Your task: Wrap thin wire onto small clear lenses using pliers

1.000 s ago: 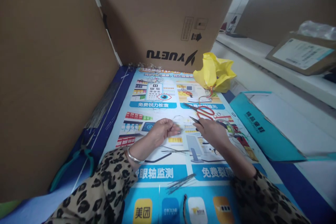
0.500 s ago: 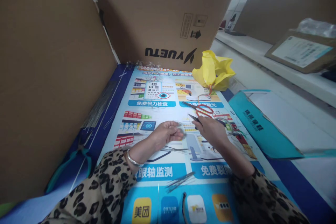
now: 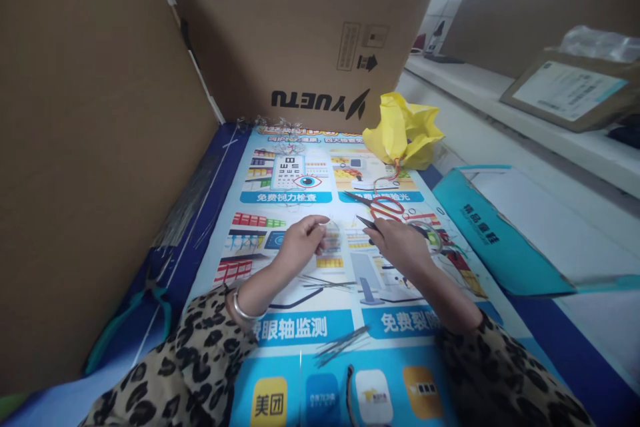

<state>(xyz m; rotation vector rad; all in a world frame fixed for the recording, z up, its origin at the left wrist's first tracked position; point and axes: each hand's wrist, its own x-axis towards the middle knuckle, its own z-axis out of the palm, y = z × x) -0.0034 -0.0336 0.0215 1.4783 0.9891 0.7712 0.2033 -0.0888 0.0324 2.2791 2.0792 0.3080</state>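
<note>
My left hand (image 3: 303,240) is closed in a pinch over the poster. A thin, faint wire loop (image 3: 334,230) seems to stand out from its fingertips, blurred. My right hand (image 3: 403,247) wraps around a dark pointed tool (image 3: 367,221), its tip facing left; the grip is mostly hidden. Just beyond that tip lie scissors (image 3: 385,207) with red-orange handles. Thin cut wires (image 3: 327,282) rest below my left hand, and another bunch of wires (image 3: 343,345) lies nearer to me.
Teal-handled pliers (image 3: 150,287) and a long wire bundle (image 3: 183,207) lie at left beside a cardboard wall (image 3: 90,147). Tangled wire pieces (image 3: 290,140) sit at the back. A yellow bag (image 3: 400,133) and a teal box piece (image 3: 490,233) are on the right.
My left hand has lifted slightly and moved left, away from the tool tip. My right hand has barely moved, still holding the dark pointed tool. The view has shifted a little.
</note>
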